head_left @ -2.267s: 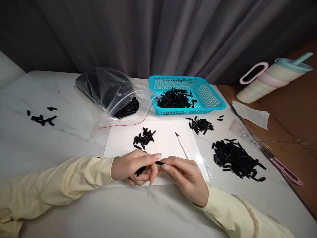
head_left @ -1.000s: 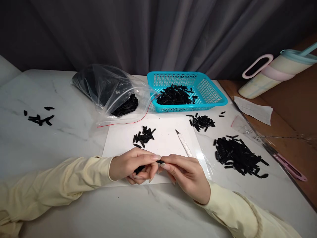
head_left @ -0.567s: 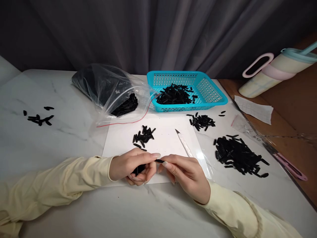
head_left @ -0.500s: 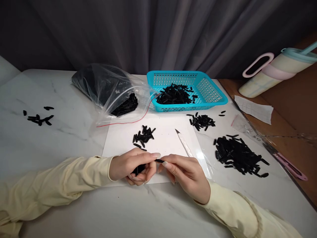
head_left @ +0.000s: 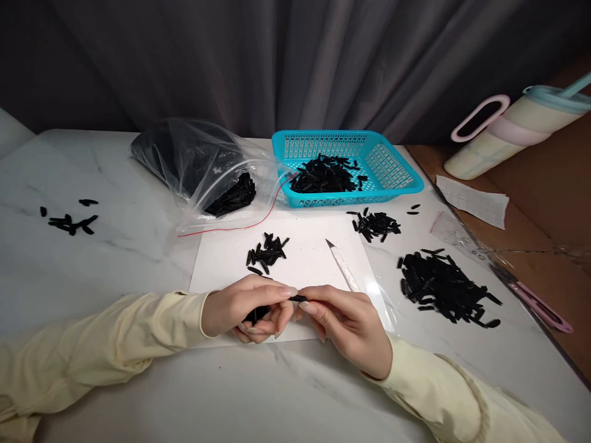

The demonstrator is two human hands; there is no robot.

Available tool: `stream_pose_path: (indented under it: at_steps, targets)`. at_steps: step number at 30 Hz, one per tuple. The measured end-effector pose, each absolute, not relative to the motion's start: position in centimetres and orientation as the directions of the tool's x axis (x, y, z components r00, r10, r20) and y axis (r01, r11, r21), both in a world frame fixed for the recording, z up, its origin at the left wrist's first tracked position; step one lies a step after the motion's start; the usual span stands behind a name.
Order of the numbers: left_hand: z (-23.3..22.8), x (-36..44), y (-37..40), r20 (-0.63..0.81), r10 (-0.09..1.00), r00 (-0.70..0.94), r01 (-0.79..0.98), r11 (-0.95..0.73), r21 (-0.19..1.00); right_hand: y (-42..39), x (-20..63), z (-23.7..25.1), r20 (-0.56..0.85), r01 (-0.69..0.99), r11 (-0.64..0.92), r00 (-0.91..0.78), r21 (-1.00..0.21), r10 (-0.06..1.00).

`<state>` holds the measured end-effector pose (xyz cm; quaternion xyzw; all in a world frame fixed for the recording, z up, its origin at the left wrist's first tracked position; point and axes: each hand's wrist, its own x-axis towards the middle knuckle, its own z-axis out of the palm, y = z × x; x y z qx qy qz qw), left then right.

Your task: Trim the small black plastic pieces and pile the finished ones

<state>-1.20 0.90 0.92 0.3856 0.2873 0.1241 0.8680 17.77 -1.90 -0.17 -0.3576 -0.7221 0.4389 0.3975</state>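
Pinching one small black piece (head_left: pixel 299 299) between both hands near the surface's front edge: left hand (head_left: pixel 244 306) closed on further pieces, right hand (head_left: pixel 348 323) gripping its tip. Judged light, stiff, slippery; hold by the ends.

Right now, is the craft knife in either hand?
No, the craft knife lies on the white sheet, apart from both hands pinching a small black piece.
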Motion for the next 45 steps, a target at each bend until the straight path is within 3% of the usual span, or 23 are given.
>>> stream_pose_path:
  at_steps: [45]
  targets:
    - [1.42, -1.29, 0.65, -0.382, 0.462, 0.801, 0.010, 0.627, 0.779, -1.83, 17.77, 0.03, 0.259, 0.188, 0.372, -0.443, -0.909, 0.858]
